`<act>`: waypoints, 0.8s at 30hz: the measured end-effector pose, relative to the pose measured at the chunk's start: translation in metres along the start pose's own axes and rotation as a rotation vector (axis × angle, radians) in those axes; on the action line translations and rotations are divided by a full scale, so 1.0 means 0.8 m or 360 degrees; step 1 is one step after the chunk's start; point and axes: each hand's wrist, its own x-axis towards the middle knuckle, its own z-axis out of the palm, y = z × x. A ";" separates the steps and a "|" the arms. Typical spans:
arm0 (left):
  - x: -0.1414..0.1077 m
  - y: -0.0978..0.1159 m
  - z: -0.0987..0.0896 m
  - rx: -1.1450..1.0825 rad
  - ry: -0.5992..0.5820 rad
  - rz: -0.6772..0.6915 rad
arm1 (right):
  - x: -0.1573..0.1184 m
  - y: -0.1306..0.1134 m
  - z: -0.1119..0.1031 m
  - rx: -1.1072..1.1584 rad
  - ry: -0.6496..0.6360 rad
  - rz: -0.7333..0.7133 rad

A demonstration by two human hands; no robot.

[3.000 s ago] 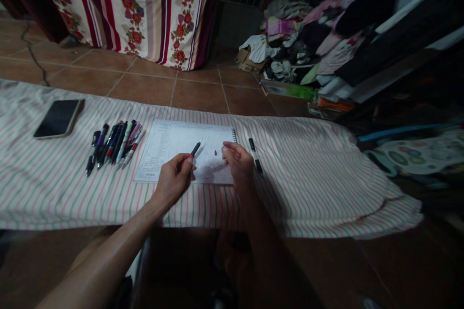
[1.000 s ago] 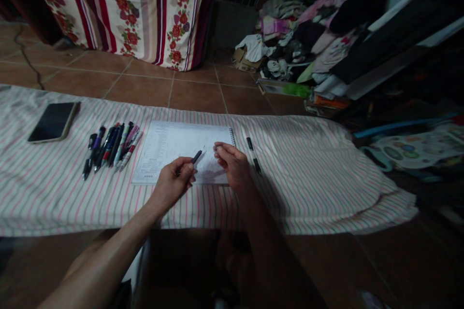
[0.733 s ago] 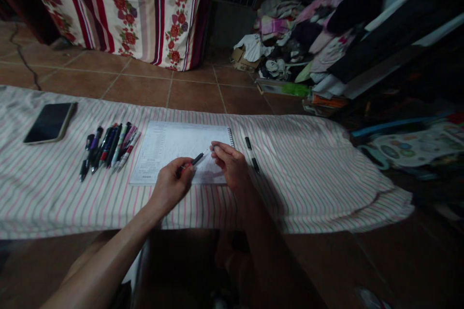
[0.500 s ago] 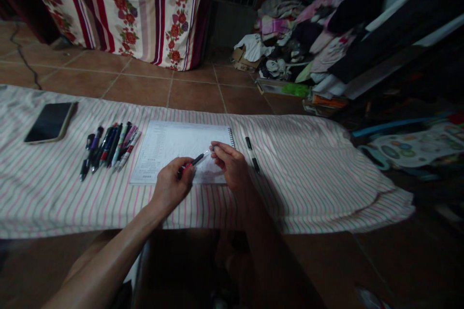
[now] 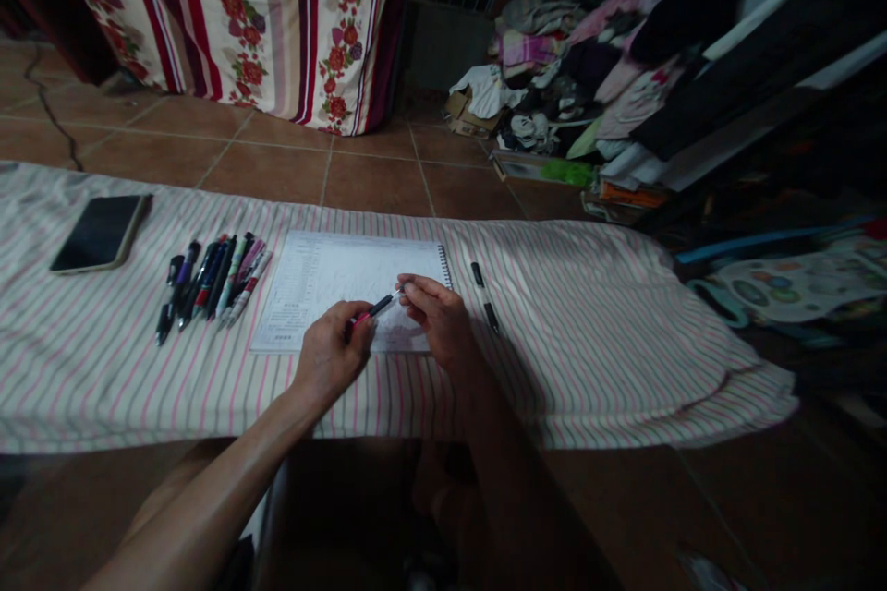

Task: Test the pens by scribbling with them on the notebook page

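Over the near part of a spiral notepad [image 5: 346, 272], my left hand [image 5: 336, 342] is closed on a dark pen [image 5: 381, 306] with a pink part. The pen slants up to the right. At its tip, the fingers of my right hand [image 5: 436, 314] are pinched together on something small that I cannot make out. To the right of the notepad lies a black and white pen [image 5: 491, 318], with a short black piece [image 5: 477, 274] just above it. Several pens [image 5: 220, 277] lie in a bunch to the left of the notepad.
A dark phone [image 5: 101, 233] lies at the left on the striped cloth [image 5: 610, 332]. Beyond it are the tiled floor [image 5: 277, 171] and a floral curtain [image 5: 291, 18]. Clothes [image 5: 527, 51] are heaped at the back right.
The fingers of my right hand have moved slightly left, closer to the pen's tip. My left hand keeps its hold on the pen. The whole view has shifted very slightly.
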 end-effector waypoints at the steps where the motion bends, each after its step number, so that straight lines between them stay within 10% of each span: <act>1: 0.000 0.000 0.000 0.0024 -0.0011 0.0002 | 0.000 0.000 0.000 0.0001 -0.0016 0.0002; 24: 0.000 -0.002 0.000 0.0203 -0.0056 0.0050 | -0.003 0.001 0.002 -0.0130 -0.0094 -0.0063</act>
